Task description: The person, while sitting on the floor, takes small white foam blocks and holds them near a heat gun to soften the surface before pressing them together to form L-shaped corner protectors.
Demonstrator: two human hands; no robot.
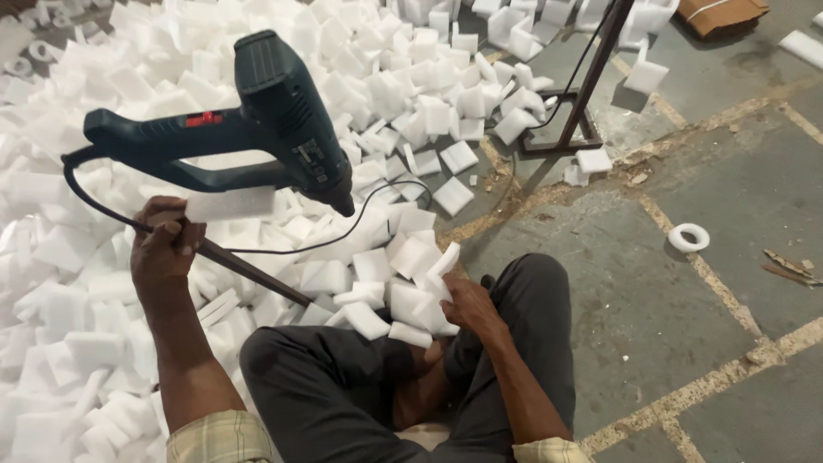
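A dark teal heat gun (257, 120) is fixed on a slanted metal rod (249, 270), nozzle pointing down to the right. My left hand (165, 240) is raised under its handle and pinches a flat white foam strip (231, 204) held up to the nozzle. My right hand (467, 304) is low by my knee, closed on a white foam piece (441, 261) among loose pieces between my legs. I sit cross-legged on the floor in dark trousers.
A big heap of white foam blocks (103, 326) covers the floor to the left and ahead. A metal stand (583, 103) rises at the upper middle. A white foam ring (688, 237) and a cardboard piece (724, 13) lie on the grey concrete to the right.
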